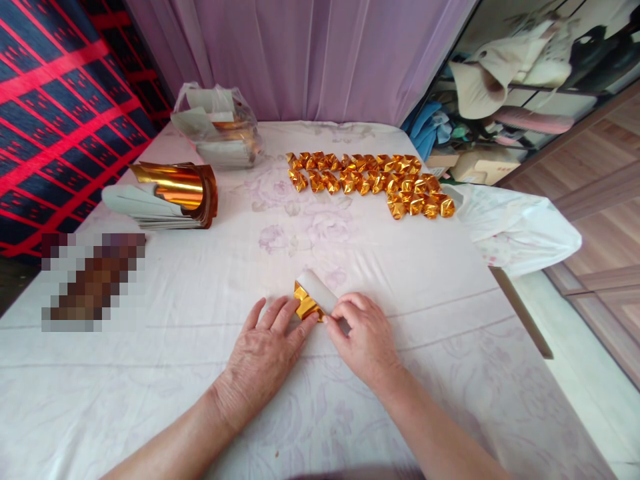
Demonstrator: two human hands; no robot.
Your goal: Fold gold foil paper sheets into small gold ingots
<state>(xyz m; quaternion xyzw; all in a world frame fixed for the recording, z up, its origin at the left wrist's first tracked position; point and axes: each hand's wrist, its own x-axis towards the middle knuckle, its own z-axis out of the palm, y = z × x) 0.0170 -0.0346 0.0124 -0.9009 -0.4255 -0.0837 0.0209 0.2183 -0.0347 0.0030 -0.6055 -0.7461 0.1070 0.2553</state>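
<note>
In the head view, I had the sheet (319,288) on the table (200,293), just off centre toward six o'clock, its long axis running roughly from eleven to five. It looked plain grey on its one-o'clock side, with a creased, shiny gold flap toward seven. I saw the left hand (263,350) laid flat, fingers somewhat spread, fingertips on the gold; the right hand (367,340) pinched the five-o'clock end between thumb and fingers.

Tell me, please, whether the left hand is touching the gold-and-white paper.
Touching: the head view shows the left hand with its thumb lying on the gold part of the paper.
</note>
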